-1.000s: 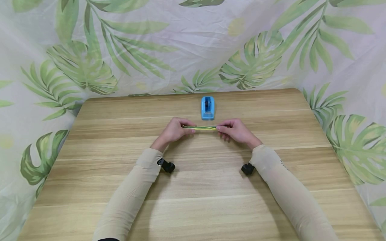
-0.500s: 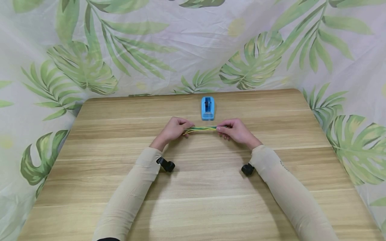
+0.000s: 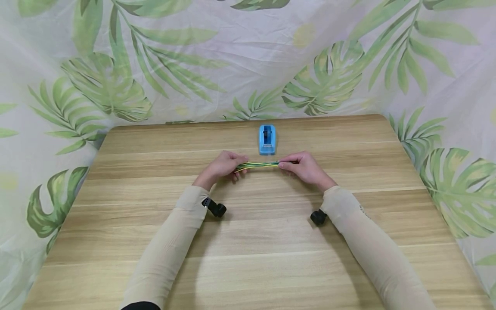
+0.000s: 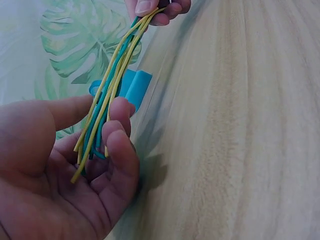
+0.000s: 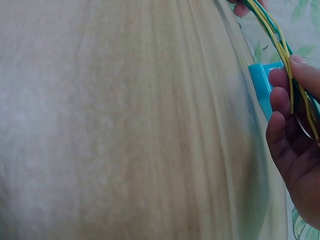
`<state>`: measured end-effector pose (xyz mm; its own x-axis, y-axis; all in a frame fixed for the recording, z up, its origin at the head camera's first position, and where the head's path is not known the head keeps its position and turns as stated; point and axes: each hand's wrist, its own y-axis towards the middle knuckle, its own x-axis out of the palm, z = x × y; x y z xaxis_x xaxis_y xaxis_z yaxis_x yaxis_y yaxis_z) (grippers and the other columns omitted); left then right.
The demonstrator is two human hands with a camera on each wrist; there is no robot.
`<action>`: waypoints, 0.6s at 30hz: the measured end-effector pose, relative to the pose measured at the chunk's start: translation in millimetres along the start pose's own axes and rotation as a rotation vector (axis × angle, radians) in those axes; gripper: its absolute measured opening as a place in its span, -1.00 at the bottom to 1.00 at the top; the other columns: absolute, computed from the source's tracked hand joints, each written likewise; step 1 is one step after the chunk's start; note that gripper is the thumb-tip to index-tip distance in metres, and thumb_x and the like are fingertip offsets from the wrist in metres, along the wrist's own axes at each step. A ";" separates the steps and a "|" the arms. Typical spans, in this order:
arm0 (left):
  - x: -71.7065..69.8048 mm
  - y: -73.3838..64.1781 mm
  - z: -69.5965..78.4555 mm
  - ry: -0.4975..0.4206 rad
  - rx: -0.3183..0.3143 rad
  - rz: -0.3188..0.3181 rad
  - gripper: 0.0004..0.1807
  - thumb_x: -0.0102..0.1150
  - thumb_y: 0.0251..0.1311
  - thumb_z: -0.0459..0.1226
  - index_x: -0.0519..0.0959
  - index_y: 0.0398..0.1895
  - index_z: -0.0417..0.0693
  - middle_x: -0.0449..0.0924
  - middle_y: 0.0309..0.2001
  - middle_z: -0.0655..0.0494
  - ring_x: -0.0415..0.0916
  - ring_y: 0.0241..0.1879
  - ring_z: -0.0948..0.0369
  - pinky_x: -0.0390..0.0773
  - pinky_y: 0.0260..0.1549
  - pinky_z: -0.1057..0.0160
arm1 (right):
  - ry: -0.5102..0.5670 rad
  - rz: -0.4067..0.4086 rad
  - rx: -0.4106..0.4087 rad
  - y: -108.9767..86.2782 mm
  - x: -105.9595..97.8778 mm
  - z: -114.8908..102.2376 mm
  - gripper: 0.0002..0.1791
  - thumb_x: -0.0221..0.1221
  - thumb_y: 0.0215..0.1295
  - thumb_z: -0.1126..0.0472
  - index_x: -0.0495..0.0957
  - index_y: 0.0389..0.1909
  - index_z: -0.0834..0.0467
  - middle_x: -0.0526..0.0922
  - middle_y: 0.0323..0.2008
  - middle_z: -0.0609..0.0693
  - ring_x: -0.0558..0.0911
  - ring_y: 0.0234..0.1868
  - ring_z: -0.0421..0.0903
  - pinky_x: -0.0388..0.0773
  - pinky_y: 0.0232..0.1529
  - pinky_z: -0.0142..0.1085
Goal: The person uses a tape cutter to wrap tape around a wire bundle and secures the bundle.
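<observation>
A bundle of thin yellow and green wires [image 3: 260, 165] stretches between both hands, above the wooden table. My right hand [image 3: 304, 168] pinches one end between thumb and fingers; in the right wrist view the wires [image 5: 287, 62] run under the thumb, some ends lying over the curled fingers. At the other end, my left hand [image 3: 224, 165] has its fingers curled round the wires, with the thumb on the opposite side. The left wrist view shows the loose wire ends [image 4: 87, 142] slightly spread over the palm. A blue tape dispenser [image 3: 267, 140] stands just beyond the bundle.
The wooden table [image 3: 263, 258] reaches to a far edge, behind which hangs a leaf-patterned cloth [image 3: 248, 56]. Small black wrist cameras [image 3: 319, 217] sit at both beige sleeves, low over the table.
My left hand's fingers have shifted on the wires: the ends fanned out with a yellow wire drooping, then drew closer together. My right hand keeps its pinch with hardly any movement.
</observation>
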<state>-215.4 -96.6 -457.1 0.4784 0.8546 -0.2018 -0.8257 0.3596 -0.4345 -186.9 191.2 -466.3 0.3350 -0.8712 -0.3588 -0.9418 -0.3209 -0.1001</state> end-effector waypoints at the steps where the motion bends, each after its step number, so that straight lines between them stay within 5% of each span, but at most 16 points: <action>1: 0.3 0.0 0.2 0.002 -0.004 -0.008 -0.61 0.05 0.52 -0.11 0.63 0.02 -0.28 0.60 -0.48 -0.04 0.42 -0.64 0.23 0.51 -0.63 0.29 | 0.002 -0.003 0.006 0.1 0.0 -0.5 -0.74 0.28 0.39 0.20 0.72 -0.04 0.29 0.68 -0.27 0.36 0.56 -0.33 0.23 0.58 -0.38 -0.20; 8: 1.4 -0.3 -0.3 0.024 0.017 -0.034 -0.61 0.15 0.45 -0.10 0.65 -0.18 -0.33 0.53 -0.53 0.01 0.37 -0.66 0.23 0.49 -0.65 0.29 | -0.005 -0.006 0.028 1.6 0.1 -1.3 -0.74 0.25 0.41 0.27 0.69 0.00 0.35 0.66 -0.23 0.43 0.55 -0.30 0.33 0.60 -0.36 -0.13; 18: 1.1 -2.6 0.4 0.039 0.032 -0.008 -0.65 0.21 0.41 -0.13 0.67 -0.21 -0.32 0.53 -0.50 0.02 0.34 -0.67 0.22 0.46 -0.67 0.30 | -0.041 0.023 -0.022 -0.4 1.5 -0.4 -0.74 0.35 0.33 0.14 0.75 -0.07 0.21 0.71 -0.25 0.16 0.57 -0.40 0.11 0.55 -0.44 -0.28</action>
<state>-212.9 -96.5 -455.9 0.4960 0.8367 -0.2323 -0.8304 0.3788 -0.4086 -186.1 189.9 -466.5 0.3113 -0.8625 -0.3990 -0.9483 -0.3095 -0.0709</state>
